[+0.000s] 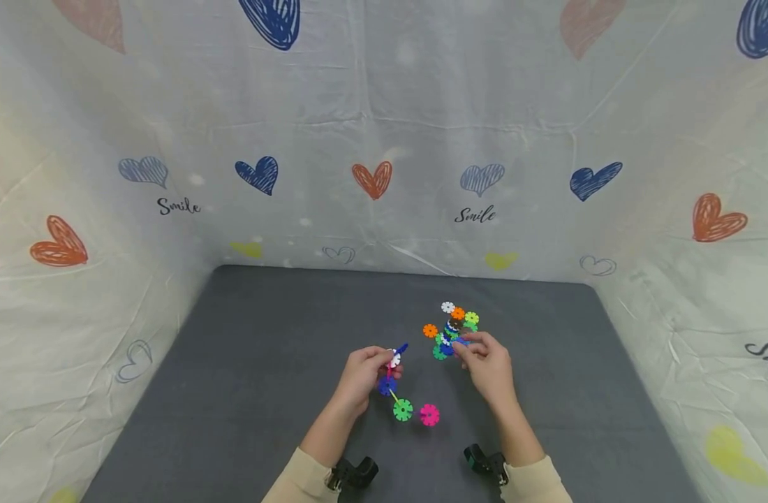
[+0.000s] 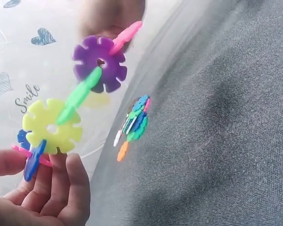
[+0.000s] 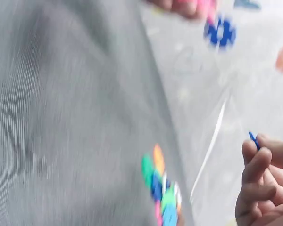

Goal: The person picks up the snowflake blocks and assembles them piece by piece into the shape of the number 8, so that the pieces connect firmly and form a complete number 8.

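Observation:
My left hand (image 1: pixel 361 379) pinches one end of a chain of interlocking flower-shaped plastic discs. In the left wrist view a yellow disc (image 2: pixel 40 120), a green disc (image 2: pixel 80 95), a purple disc (image 2: pixel 111 70) and a pink disc (image 2: pixel 127 36) stretch away from the fingers. A blue disc (image 2: pixel 34 165) sits near the thumb. Between thumb and forefinger my right hand (image 1: pixel 491 368) pinches a single blue disc (image 3: pixel 254 140), seen nearly edge-on. This hand is just over the right side of a loose pile of discs (image 1: pixel 453 325), overlapping it in the head view.
A dark grey cloth-topped table (image 1: pixel 264 328) lies under both hands. Behind it and at the sides hangs a white curtain (image 1: pixel 415 91) printed with hearts. The pile holds several orange, green, white, blue and pink discs. A black wrist camera (image 1: pixel 354 474) is strapped near each cuff.

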Available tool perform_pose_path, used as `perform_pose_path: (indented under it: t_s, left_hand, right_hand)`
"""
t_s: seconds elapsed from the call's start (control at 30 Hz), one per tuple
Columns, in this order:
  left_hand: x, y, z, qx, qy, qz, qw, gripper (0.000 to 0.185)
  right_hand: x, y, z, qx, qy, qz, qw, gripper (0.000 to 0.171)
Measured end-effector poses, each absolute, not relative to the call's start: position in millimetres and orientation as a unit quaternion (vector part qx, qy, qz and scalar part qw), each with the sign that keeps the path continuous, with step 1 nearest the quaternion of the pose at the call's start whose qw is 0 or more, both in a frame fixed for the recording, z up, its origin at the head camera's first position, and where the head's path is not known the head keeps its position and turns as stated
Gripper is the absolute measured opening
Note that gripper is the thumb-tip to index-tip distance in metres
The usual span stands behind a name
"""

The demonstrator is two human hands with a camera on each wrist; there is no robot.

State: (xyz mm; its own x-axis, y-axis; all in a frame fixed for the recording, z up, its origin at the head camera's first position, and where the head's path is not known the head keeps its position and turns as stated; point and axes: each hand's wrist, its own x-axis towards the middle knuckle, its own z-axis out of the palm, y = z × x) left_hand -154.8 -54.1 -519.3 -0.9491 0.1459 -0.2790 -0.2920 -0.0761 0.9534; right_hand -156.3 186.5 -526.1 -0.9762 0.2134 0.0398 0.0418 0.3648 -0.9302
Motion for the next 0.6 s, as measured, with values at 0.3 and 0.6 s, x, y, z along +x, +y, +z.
perform_pose_path:
  t_s: [0.3, 0.6]
  left_hand:
    - [-151.0, -50.9, -518.6, -0.033, 0.707, 0.698, 0.109, 0.029]
    - [-150.8, -49.0, -517.5, -0.029, 0.7, 0.703, 0.121, 0.03]
  right_hand:
    - [-140.2, 134.2, -492.3, 0.0, -0.782, 0.62, 0.062, 0.018]
    - [-135.8, 126.1, -490.2, 0.003, -0.783, 0.617, 0.082, 0.015]
